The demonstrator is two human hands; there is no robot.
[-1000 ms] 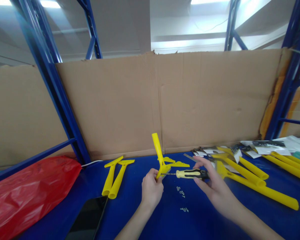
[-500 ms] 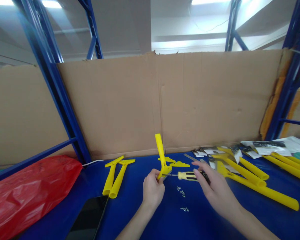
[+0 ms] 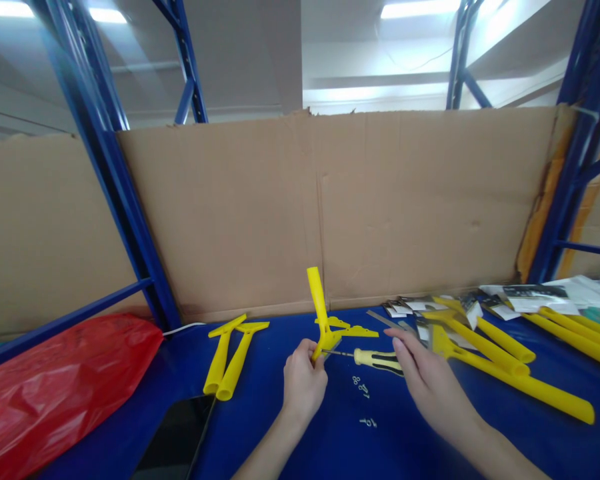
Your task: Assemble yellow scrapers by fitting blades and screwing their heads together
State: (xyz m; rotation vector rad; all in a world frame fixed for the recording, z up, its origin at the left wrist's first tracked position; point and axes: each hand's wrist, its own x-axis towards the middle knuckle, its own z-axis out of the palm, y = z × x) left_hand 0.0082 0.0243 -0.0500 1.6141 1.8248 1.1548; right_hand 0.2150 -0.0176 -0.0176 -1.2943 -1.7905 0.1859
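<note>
Screwdriver (image 3: 377, 360) dips at its handle end as the right hand (image 3: 433, 383) sinks a little

Compared with half a second ago, the screwdriver slopes slightly more, down toward the right hand; the left hand (image 3: 305, 380) has barely shifted. That left hand pinches the head of a yellow tool (image 3: 317, 293), whose hollow handle rises just beyond its fingertips. The right hand is closed over the rear of the screwdriver (exact finger placement is hidden), and the shaft reaches across to the tool's head. Whether the tip is properly seated is too small to tell.

Good work here probably means lifting the rear of the handle until the shaft runs straight into the head, pressing steadily while turning, and keeping the left fingers off the tip's line in case it slips. Small metal parts (image 3: 363, 387) lie between the hands, nearer the wearer, so both wrists should stay clear of them.

Printed packets (image 3: 535, 297) lie beyond the right hand, but their lettering is too small to read; no brand is legible.
</note>
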